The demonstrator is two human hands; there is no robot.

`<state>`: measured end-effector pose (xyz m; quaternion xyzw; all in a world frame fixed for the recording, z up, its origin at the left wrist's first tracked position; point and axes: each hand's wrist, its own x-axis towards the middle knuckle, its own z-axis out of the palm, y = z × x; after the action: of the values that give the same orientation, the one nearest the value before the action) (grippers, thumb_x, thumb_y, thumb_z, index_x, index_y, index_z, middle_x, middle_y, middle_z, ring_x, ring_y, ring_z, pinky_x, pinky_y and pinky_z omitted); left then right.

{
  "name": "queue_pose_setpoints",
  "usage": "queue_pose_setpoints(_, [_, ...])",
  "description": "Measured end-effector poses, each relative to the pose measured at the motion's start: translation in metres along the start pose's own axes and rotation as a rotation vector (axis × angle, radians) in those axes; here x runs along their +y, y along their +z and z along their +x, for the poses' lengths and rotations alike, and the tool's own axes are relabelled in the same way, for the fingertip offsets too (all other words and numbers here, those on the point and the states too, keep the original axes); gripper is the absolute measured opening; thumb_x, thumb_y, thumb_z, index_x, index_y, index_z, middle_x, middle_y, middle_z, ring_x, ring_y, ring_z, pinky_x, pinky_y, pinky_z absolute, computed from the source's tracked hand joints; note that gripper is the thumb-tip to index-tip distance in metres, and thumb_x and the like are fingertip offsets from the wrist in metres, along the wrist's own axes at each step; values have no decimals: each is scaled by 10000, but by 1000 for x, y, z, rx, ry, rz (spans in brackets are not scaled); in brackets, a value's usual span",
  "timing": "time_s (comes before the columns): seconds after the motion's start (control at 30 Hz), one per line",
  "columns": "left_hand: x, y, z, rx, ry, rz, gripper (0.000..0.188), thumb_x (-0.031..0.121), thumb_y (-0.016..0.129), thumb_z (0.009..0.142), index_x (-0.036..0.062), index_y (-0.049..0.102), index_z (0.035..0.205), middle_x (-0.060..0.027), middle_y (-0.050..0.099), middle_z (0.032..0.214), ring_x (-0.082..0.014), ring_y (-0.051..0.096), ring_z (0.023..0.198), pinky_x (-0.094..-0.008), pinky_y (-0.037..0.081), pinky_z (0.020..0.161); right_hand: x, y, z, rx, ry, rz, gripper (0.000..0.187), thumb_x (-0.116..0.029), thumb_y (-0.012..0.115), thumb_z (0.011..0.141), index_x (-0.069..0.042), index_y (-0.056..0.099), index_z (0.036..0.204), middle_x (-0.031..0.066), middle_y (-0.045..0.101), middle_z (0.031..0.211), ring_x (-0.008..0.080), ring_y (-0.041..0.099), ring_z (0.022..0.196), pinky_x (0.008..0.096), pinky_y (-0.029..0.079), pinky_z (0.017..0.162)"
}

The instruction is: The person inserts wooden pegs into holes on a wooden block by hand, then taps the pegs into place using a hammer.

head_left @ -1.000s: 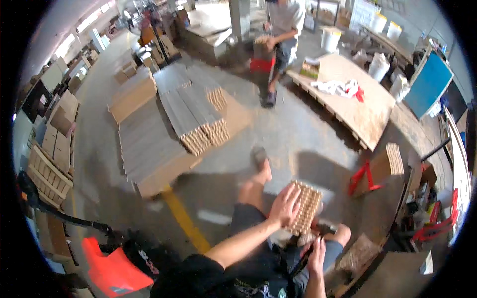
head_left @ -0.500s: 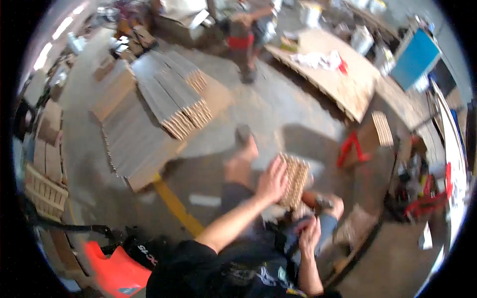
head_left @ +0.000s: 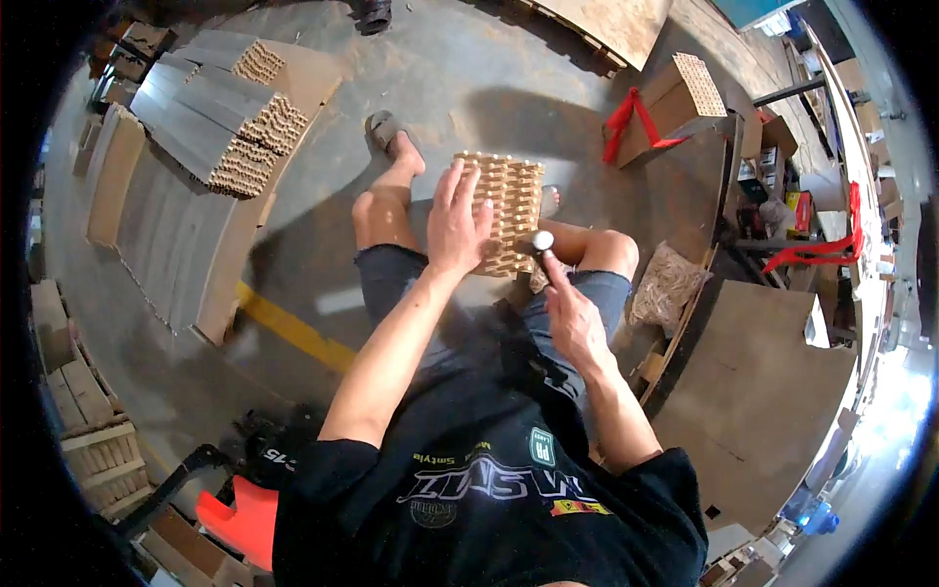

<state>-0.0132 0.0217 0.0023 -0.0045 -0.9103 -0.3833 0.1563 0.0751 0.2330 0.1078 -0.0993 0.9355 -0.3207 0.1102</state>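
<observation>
A block of stacked corrugated cardboard strips [head_left: 514, 205] stands upright between my knees, its rippled tan ends facing up. My left hand [head_left: 458, 227] lies against its left side and top edge, fingers stretched out. By the block's lower right corner, my right hand [head_left: 574, 318] is closed around a small tool with a round, pale, shiny head [head_left: 543, 241]. My index finger runs along it toward that head. The tool's handle is mostly hidden in my fist, so its exact kind does not show.
At left, grey cardboard stacks [head_left: 210, 112] lie on a larger sheet pile. A bundle with red straps [head_left: 675, 108] stands at far right. A bag of tan strips [head_left: 670, 284] sits beside my right knee, near a table edge. An orange-red machine part [head_left: 235, 523] is at lower left.
The view has tilted down toward my lap. My right hand has come up from my thigh to the block's lower right corner. My left hand stays on the block.
</observation>
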Motion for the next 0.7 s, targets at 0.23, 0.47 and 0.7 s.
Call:
queue_pose_setpoints(0.23, [3, -5, 2, -7, 3, 19, 521, 204, 615, 950, 63, 506, 1440, -152, 362, 1595, -374, 365, 1454, -460, 397, 1157, 10, 7, 0, 27, 18, 63, 540, -92, 501, 1037, -197, 423, 1560, 173, 675, 880, 338, 675, 821, 417, 538, 804])
queue_pose_setpoints(0.47, [6, -8, 5, -7, 20, -1, 552, 190, 641, 938, 43, 486, 1447, -183, 362, 1584, -395, 353, 1457, -470, 366, 1177, 16, 1, 14, -25, 52, 86, 543, -98, 498, 1032, -208, 426, 1559, 187, 683, 970, 319, 685, 878, 392, 538, 837])
queue_pose_setpoints(0.7, [1, -8, 2, -22, 21, 18, 547, 221, 625, 944, 44, 496, 1446, -186, 358, 1589, -401, 359, 1455, -480, 377, 1169, 7, -3, 24, 12, 27, 48, 528, -95, 514, 1022, -211, 459, 1535, 230, 691, 1005, 421, 672, 924, 454, 539, 840])
